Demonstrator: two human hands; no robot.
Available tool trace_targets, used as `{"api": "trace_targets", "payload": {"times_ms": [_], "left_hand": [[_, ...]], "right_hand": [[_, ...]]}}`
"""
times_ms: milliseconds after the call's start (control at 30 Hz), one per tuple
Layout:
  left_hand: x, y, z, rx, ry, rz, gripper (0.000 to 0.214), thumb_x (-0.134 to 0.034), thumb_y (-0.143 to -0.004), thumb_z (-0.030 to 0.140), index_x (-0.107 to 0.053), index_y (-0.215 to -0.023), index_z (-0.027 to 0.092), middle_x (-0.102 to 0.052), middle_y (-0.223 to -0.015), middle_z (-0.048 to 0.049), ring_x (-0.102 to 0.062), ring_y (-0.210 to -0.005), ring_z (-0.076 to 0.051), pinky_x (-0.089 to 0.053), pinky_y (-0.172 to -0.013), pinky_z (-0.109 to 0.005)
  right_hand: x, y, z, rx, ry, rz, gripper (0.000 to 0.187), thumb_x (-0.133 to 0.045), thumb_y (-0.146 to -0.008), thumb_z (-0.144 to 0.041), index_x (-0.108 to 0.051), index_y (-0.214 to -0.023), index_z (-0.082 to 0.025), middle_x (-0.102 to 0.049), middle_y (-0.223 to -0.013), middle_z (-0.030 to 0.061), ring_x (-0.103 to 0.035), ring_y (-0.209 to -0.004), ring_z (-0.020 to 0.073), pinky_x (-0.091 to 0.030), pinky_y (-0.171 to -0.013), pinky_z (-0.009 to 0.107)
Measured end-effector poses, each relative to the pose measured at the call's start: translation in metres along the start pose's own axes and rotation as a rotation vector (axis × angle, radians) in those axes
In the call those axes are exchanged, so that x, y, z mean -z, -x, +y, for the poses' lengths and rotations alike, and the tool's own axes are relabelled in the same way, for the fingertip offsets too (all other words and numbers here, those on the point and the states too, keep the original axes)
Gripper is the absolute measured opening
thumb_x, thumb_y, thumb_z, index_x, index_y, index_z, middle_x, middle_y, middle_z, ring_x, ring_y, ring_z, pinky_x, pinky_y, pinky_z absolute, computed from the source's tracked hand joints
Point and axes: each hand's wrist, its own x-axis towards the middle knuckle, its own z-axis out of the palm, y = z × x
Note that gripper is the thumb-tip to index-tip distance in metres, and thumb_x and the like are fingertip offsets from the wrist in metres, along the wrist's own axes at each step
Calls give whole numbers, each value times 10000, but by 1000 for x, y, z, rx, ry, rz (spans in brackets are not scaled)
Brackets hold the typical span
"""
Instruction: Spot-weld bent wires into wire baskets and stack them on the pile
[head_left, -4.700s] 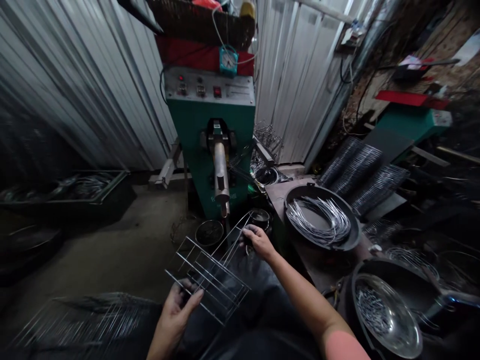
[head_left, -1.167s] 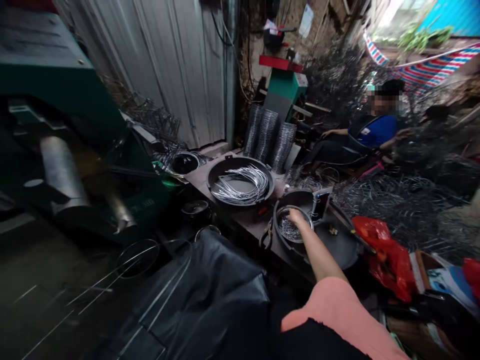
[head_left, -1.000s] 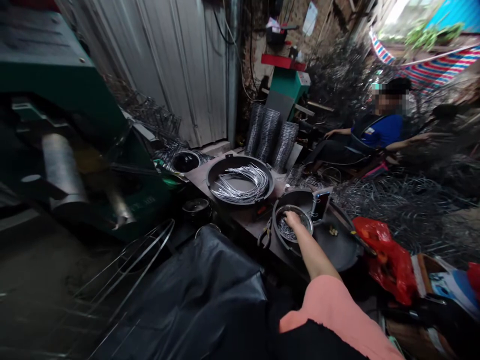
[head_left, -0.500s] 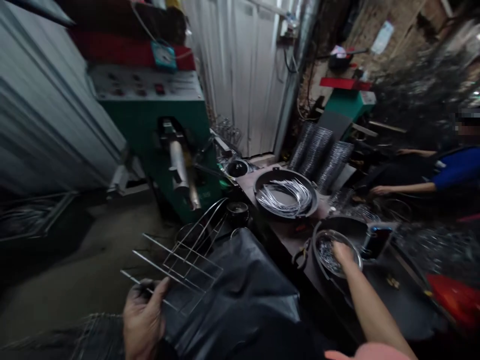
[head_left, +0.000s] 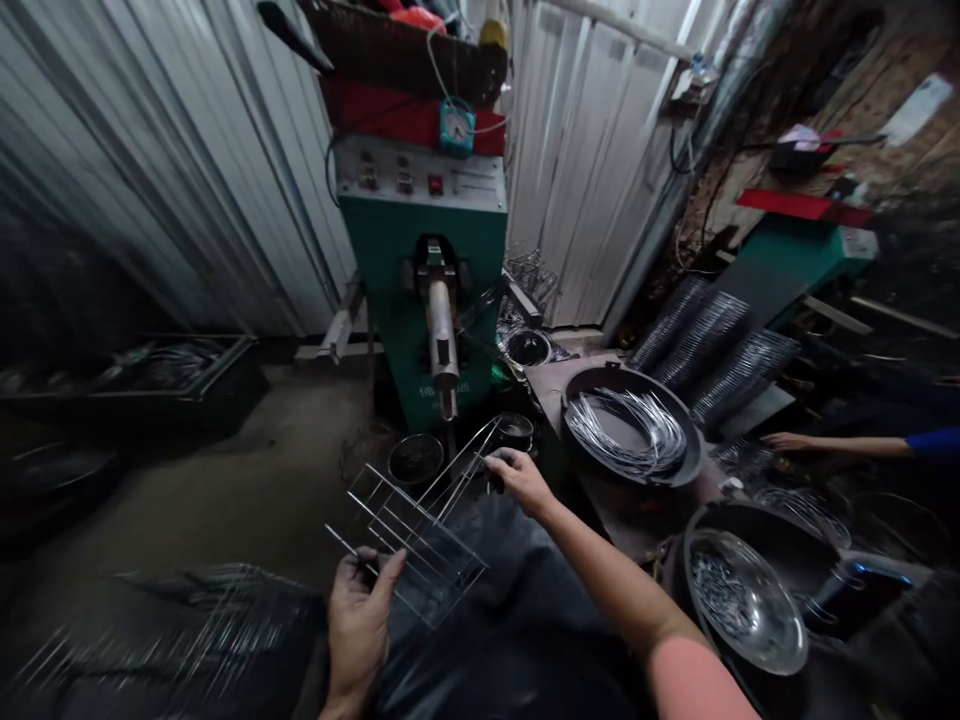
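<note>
My left hand (head_left: 361, 605) is closed on the near edge of a wire grill rack (head_left: 420, 535), thumb on top and fingers beneath. The rack tilts over a black apron (head_left: 517, 560) across my lap, its long bent wire handle pointing away from me. Beside the handle's far part, my right hand (head_left: 519, 480) is pinched shut; whatever lies between its fingertips is too small to make out. A clear bowl (head_left: 784, 640) of small metal pieces (head_left: 720, 585) sits tilted in a black pan (head_left: 757, 515) at right.
Ahead stands a green welding machine (head_left: 390, 270) with a protruding electrode (head_left: 442, 330). On the bench, a round pan (head_left: 574, 375) holds bent wires (head_left: 637, 430); stacked mesh pieces (head_left: 701, 325) stand behind. A co-worker's arm (head_left: 855, 443) reaches in from the right. More wire racks (head_left: 217, 630) lie lower left.
My right hand has left the bowl of small metal pieces and come across to the rack's handle. My left hand still holds the rack. The view has turned right-to-left, shifting everything rightward.
</note>
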Motion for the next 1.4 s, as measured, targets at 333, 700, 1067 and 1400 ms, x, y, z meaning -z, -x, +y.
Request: {"api": "trace_targets", "payload": {"times_ms": [333,700,1067,1400], "left_hand": [[7,-25,7,73,-47,-31,436,-773,-526,415,-527,-800,182,-543,-728,30,-540,-651,-114,-456,-629,-239],[-5,-47,6,167,-19,-51,462,-779,-522,412,-530,-839,187,-564,-727,28,-576,-651,-133,-478,-628,-261],[-14,-56,6,161,-10,-5,475,-781,-516,417,-527,-843,185,-560,-737,29,-558,-645,-124,-461,-617,-255],[-18,-65,19,146,-44,24,493,-785,-477,445,-516,-801,189,-528,-676,49,-504,-606,-105,-407,-575,-235]], "right_hand": [[-28,-28,4,-51,-172,-28,332,-625,-672,-480,-523,-621,-168,-502,-534,-46,-422,-461,63,-335,-477,202],[-35,-56,17,-6,-283,48,322,-638,-677,-463,-525,-634,-164,-488,-534,-46,-431,-481,62,-356,-485,197],[-46,-73,21,-4,-324,104,289,-624,-680,-423,-501,-617,-170,-486,-508,-54,-426,-448,57,-353,-445,187],[-50,-79,16,-72,-362,148,300,-658,-633,-428,-520,-617,-162,-512,-492,-50,-438,-408,56,-336,-398,179]]}}
